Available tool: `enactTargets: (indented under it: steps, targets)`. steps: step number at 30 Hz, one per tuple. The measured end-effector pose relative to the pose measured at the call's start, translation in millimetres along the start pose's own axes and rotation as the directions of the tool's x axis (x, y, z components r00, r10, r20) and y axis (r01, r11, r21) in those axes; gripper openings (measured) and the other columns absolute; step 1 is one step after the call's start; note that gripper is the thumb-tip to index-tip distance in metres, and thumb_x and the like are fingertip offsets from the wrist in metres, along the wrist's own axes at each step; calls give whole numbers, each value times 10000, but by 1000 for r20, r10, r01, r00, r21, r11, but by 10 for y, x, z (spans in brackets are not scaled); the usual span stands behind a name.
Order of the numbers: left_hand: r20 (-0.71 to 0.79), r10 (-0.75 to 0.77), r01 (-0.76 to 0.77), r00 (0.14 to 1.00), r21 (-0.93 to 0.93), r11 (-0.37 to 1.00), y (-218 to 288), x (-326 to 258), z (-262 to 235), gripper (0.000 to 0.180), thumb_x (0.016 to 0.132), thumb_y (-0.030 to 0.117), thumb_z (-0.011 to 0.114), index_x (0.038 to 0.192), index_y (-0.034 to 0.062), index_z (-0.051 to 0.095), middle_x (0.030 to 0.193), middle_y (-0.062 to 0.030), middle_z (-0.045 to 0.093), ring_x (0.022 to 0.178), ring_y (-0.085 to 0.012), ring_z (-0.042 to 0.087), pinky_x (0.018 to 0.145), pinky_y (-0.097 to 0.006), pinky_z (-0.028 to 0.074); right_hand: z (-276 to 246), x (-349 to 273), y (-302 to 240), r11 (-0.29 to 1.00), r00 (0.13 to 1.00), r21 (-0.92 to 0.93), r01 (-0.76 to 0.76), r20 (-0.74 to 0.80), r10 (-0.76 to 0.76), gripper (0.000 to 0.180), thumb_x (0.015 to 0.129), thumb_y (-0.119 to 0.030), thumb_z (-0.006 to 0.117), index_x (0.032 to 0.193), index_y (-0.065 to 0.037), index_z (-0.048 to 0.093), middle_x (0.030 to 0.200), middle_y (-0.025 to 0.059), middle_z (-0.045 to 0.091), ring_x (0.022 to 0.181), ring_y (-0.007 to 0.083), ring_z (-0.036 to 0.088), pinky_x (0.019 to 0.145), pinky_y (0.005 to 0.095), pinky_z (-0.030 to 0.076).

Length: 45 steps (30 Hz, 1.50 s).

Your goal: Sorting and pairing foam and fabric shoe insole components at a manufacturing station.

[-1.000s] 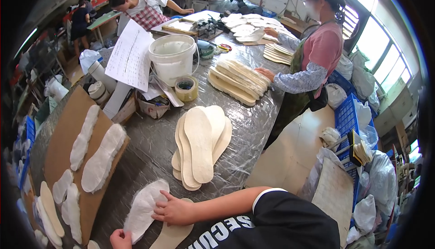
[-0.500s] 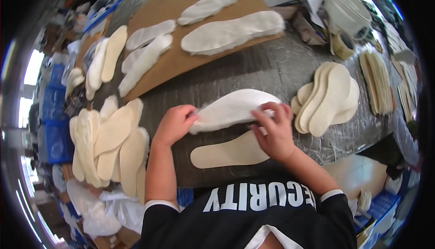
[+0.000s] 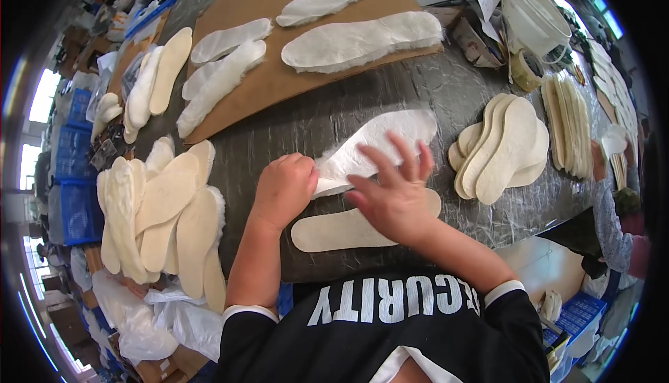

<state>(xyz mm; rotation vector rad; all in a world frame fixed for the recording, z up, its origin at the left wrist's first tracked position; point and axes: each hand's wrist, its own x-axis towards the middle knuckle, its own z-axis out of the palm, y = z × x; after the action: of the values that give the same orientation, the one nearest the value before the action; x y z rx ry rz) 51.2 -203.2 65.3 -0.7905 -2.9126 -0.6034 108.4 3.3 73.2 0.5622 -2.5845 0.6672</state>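
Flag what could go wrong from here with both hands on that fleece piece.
1. The left hand pinches only the heel end of the white fleece insole, so the toe end may skew off the tan insole board below.
2. The right hand is blurred, sweeping across; it could drag the loose board sideways on the wrinkled table covering.
3. The stack of tan boards lies close by and might get knocked.

Bright, even daylight is coming in from windows point(image 3: 38, 97) at the left rim, shadows are staying soft, the right hand point(image 3: 394, 191) is smearing with motion blur, the wrapped table point(image 3: 334, 115) is showing mild glare, and fisheye distortion is bending edges inside 1 black vignette.
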Motion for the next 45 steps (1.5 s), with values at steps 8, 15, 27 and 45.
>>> enactTargets:
  steps: [8, 15, 27, 45]
  targets:
    - [122, -102, 133, 987, -283, 950, 21, 98, 27, 88, 792, 105, 628, 782, 20, 650, 767, -147, 636, 704, -296, 622, 656, -390, 496, 493, 7, 13, 983, 971, 39, 178, 153, -182, 74, 710, -197, 639, 768, -150, 637, 803, -33, 523, 947, 181, 486, 948, 497, 298]
    - [559, -81, 503, 825, -663, 555, -479, 268, 59, 112, 809, 84, 653, 830, -23, 679, 685, -29, 634, 637, -80, 555, 589, -241, 446, 429, -176, 31, 949, 949, 13, 314, -34, -313, 133, 656, -188, 666, 786, -207, 687, 817, -104, 568, 852, 125, 533, 906, 475, 324]
    - [521, -313, 608, 794, -684, 404, -499, -223, -68, 196, 800, 23, 686, 955, 16, 565, 800, -34, 627, 690, -88, 594, 586, -218, 469, 514, -96, -80, 974, 970, 18, 227, 80, -228, 207, 773, -215, 636, 968, -159, 678, 821, -46, 539, 851, 137, 518, 922, 480, 326]
    - [475, -464, 636, 748, -712, 296, -160, -512, -162, 232, 910, 210, 606, 889, -21, 617, 807, -97, 664, 660, -139, 633, 581, -235, 495, 463, -192, -98, 972, 966, -25, 233, 121, -228, 264, 793, -200, 610, 1039, -141, 684, 896, -31, 536, 786, 126, 540, 896, 473, 367]
